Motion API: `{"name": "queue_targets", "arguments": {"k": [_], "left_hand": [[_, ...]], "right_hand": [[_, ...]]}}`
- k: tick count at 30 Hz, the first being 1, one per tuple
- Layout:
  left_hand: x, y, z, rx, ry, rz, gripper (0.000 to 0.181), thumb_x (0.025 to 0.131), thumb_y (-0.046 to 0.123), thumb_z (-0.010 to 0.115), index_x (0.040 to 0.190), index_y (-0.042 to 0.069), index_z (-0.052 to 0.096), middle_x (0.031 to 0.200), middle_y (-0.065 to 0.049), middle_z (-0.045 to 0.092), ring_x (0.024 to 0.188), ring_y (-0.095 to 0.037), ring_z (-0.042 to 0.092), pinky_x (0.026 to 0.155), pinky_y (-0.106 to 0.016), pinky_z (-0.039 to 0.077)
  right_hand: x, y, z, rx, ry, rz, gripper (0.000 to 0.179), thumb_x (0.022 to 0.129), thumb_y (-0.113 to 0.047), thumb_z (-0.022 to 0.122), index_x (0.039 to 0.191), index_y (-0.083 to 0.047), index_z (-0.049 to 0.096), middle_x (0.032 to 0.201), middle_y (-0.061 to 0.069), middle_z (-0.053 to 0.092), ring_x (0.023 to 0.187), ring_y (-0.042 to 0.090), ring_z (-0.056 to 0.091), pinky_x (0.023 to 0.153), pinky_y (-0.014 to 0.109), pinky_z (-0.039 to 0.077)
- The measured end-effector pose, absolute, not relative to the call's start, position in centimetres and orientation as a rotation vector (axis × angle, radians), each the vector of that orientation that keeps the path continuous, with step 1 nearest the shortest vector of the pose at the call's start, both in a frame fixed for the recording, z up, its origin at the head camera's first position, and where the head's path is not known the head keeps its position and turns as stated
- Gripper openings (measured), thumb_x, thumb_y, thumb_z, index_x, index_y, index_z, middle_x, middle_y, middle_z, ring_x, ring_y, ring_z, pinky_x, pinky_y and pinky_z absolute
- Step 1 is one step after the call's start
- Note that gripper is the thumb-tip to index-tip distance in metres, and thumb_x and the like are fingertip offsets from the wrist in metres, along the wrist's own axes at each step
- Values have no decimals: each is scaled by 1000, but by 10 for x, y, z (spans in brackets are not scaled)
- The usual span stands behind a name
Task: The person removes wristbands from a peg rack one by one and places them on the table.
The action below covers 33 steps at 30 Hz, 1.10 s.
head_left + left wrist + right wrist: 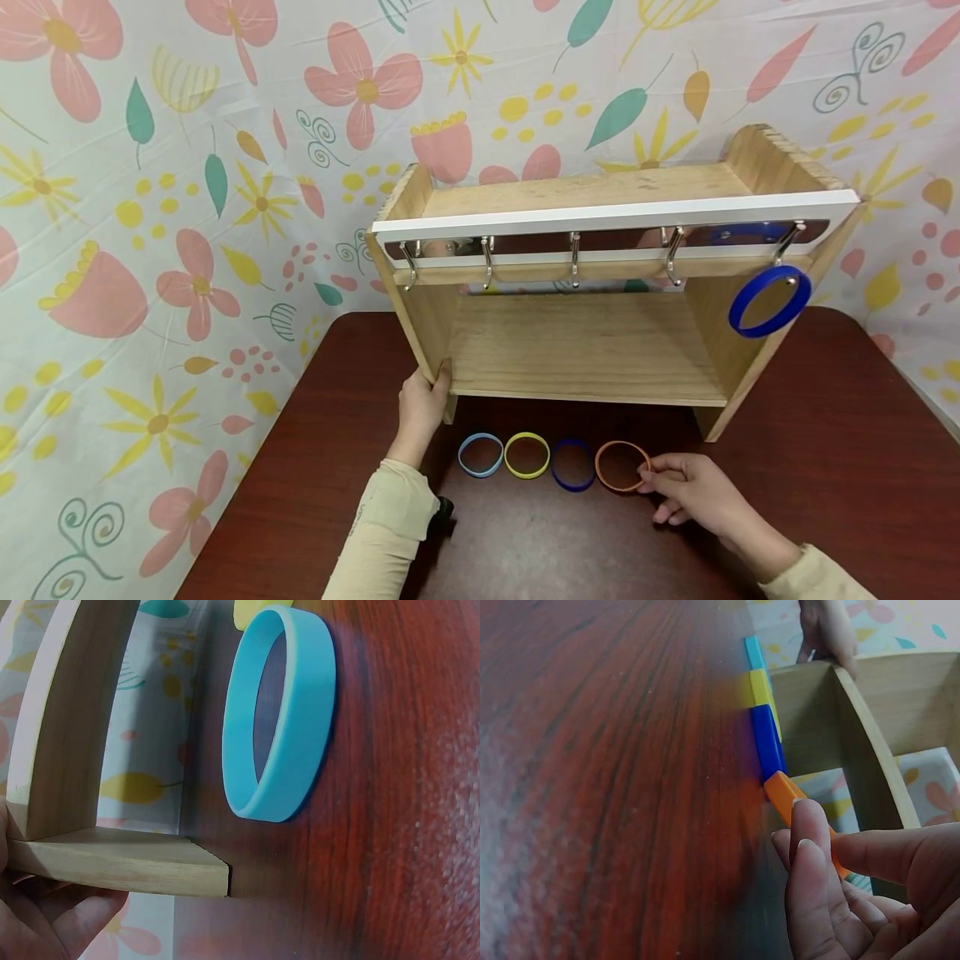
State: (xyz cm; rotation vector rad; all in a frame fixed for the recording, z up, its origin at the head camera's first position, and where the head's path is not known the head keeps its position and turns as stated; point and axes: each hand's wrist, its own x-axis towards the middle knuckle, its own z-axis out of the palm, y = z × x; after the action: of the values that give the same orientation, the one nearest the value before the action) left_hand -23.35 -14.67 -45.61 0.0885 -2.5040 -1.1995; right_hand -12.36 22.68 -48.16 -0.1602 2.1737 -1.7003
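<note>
My right hand pinches the right side of an orange wristband between thumb and fingers, low over the dark wood table. To its left a dark blue wristband, a yellow wristband and a light blue wristband form a row on the tabletop. My left hand grips the lower left side panel of a wooden shelf unit. A thicker-looking blue wristband hangs from the rightmost metal hook on the shelf's front rail.
Several silver hooks, such as the middle hook, line the white rail; only the rightmost bears a band. The shelf stands behind the row on the reddish-brown table. A flower-patterned cloth covers the wall behind.
</note>
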Motion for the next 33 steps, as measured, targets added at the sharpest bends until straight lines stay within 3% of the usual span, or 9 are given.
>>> {"name": "queue_targets", "arguments": {"k": [16,33], "left_hand": [[-235,-147,-457,103,-2501,-1192,30,99,34,58,95,6,69,79,-13,70,65,-25,67,53,-36,54],[-234,-146,-456,111,-2504,-1186,30,99,34,58,97,7,69,79,-11,70,65,-24,66,53,-36,53]], "right_hand": [[-121,225,-480,-98,2212,-1665,54,96,-6,58,132,25,34,93,17,71,60,25,66,52,36,55],[-120,230,-472,-151,2307,-1610,49,95,-5,57,131,23,39,94,18,71,57,24,65,51,37,54]]}}
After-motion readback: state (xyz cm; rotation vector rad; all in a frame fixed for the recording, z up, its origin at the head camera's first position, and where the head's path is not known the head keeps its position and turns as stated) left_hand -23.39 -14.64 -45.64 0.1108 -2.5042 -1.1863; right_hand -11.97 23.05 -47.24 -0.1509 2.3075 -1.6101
